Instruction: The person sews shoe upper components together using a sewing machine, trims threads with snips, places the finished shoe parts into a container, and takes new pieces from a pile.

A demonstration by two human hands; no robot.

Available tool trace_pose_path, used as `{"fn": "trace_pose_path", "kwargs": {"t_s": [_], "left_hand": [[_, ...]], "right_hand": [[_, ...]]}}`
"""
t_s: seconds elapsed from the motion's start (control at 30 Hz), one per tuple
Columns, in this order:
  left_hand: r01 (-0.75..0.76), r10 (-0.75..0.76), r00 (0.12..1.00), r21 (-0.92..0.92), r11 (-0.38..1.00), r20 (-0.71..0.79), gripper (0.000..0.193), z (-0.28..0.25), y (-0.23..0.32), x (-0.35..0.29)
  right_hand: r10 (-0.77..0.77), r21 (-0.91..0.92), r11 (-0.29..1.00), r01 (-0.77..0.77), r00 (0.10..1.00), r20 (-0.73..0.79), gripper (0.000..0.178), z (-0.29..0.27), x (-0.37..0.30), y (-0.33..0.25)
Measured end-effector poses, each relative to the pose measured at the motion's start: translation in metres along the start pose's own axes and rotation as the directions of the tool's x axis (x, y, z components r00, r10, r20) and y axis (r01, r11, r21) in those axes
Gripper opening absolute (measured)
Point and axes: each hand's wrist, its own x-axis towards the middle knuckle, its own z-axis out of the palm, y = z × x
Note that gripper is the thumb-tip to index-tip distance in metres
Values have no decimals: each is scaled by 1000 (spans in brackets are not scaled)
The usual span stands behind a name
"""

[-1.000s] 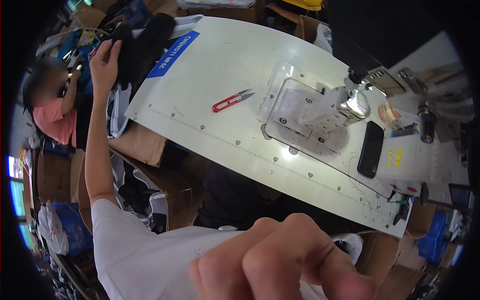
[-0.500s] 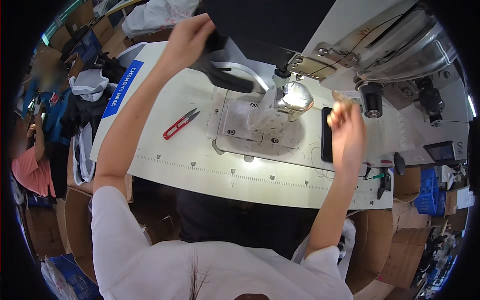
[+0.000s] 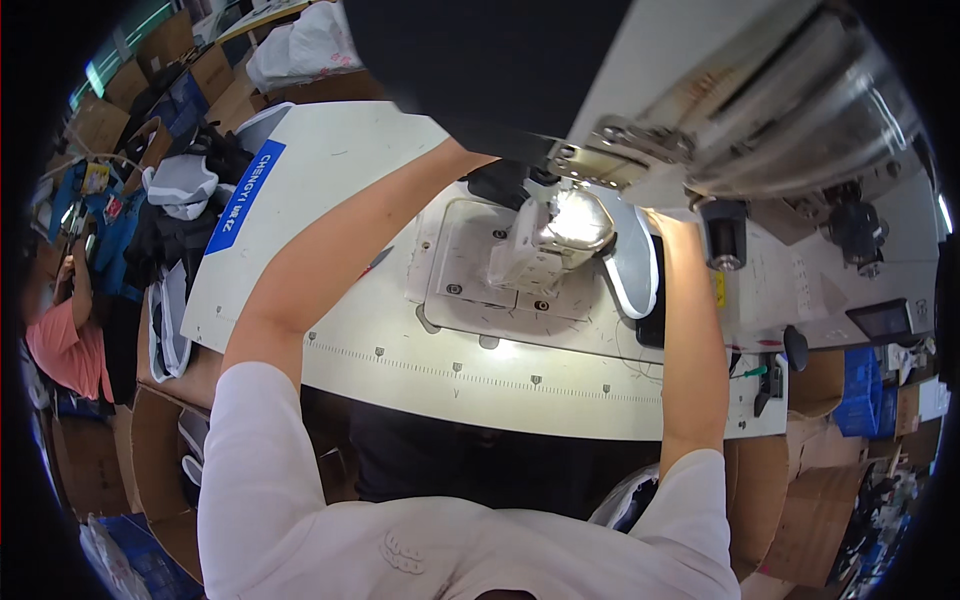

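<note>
The sewing machine head (image 3: 640,110) hides the fingers of both hands. My left hand (image 3: 468,154) passes behind its black cover, with only the wrist end showing beside dark fabric (image 3: 497,184). On the right, the wrist of my right hand (image 3: 676,226) lies beside a grey shoe upper piece (image 3: 634,262) with a white edge. That piece hangs along the right of the lit sewing post (image 3: 545,245). Whether it joins the dark fabric behind the post, I cannot tell. Red-handled thread snips (image 3: 378,260) lie mostly under my left forearm.
A black phone-like slab (image 3: 651,328) lies partly under the shoe piece. Thread scraps dot the white table (image 3: 400,345). Cardboard boxes (image 3: 160,455) stand below at both sides. Shoe pieces (image 3: 180,190) are heaped at the left, near another person in a pink sleeve (image 3: 72,345).
My left hand has moved right with the dark fabric, behind the machine head. My right hand has gone farther up behind it. The grey, white-edged piece now shows right of the post.
</note>
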Motion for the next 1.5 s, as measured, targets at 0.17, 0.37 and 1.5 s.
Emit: {"fn": "trace_pose_path", "kwargs": {"t_s": [0.17,0.37,1.5], "left_hand": [[143,-144,989,34,989,41,23,-6,37,-11],[116,-141,974,140,983,178,19,9,41,-18],[113,45,877,-296,948,479,39,-68,38,11]], "right_hand": [[64,-50,997,-65,998,-20,33,-19,-11,3],[88,-137,987,-86,996,8,31,-5,-15,-32],[465,-710,662,-242,875,135,21,-27,-70,-150]]}}
